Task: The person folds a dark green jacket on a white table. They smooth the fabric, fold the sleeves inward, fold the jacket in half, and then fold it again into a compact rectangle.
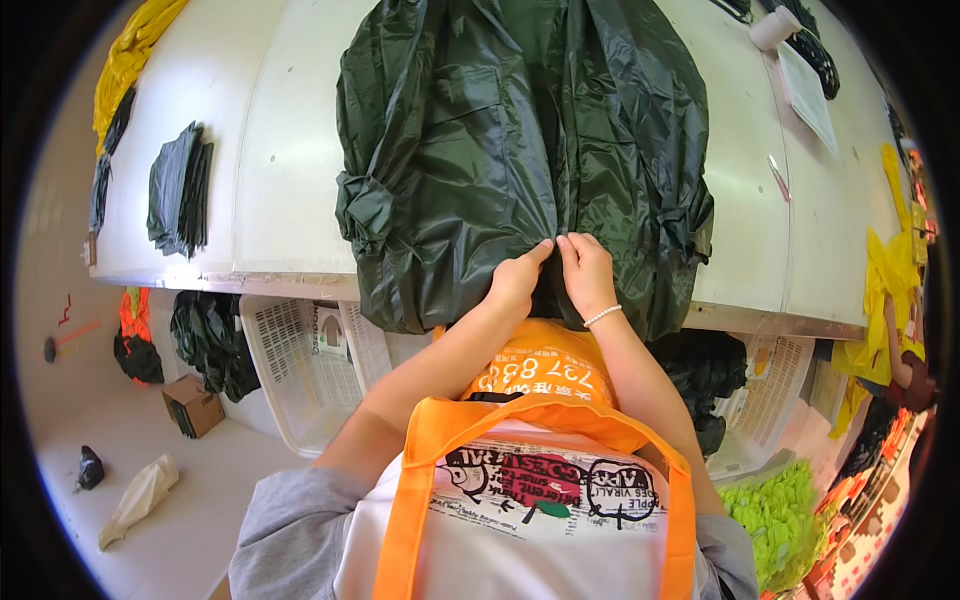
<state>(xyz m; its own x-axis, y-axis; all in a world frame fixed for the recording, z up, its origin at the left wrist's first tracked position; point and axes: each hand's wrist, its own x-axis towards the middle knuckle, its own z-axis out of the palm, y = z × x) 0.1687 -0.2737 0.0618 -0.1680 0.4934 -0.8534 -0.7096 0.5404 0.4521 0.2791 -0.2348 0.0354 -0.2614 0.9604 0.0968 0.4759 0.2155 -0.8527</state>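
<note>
A dark green, shiny jacket (450, 150) lies spread over the white table (290, 180), its lower part hanging over the near edge. Two front edges run down its middle and meet between my hands. My left hand (516, 282) is closed, thumb and finger pinching the left front edge near the hem. Beside it, almost touching, my right hand (588, 275) pinches the right front edge; a beaded bracelet (602, 316) circles that wrist. The fingertips partly hide the cloth they grip. Below my hands, an orange apron (545, 360) shows under the jacket's hem.
A stack of dark folded pieces (180, 190) lies on the table's left. Thread snips (778, 178), a white roll (773, 28) and a white sheet (806, 98) are on the right. Plastic baskets (300, 370) stand under the table. Another person's arm (895, 350) shows at far right.
</note>
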